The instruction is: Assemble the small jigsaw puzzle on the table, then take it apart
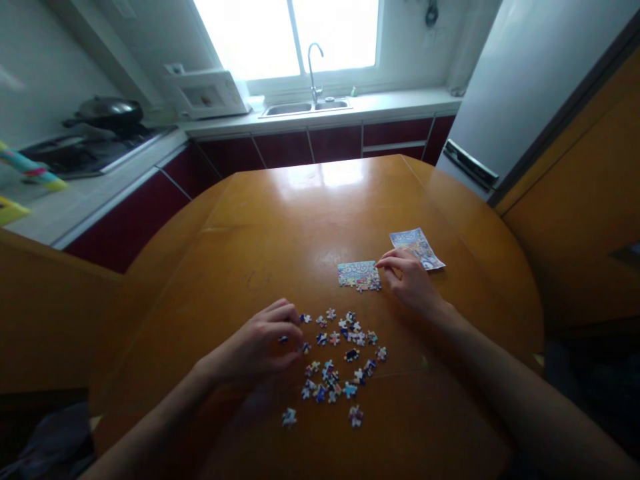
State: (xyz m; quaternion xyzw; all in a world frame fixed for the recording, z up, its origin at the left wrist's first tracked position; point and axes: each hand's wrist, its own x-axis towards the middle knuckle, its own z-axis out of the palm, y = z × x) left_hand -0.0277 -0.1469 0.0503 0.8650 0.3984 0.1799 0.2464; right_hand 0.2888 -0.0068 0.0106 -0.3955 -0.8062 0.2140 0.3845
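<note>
A partly assembled jigsaw puzzle (357, 275) lies flat on the wooden table, its upper part joined and its lower edge uneven. At its upper right corner is my right hand (407, 277), thumb and index fingertips drawn together; whatever is between them is too small to make out. My left hand (270, 333) hovers palm down at the left of the loose puzzle pieces (330, 373), fingers bent, with a gap between thumb and fingers. One dark piece (283, 339) shows beneath it. A creased picture sheet (420, 249) lies just beyond my right hand, which partly covers it.
The oval wooden table (280, 220) fills the middle. Behind it run a counter with a sink (300, 108) and a microwave (207, 93). A stove with a pan (107, 112) stands at left, a fridge (525, 87) at right.
</note>
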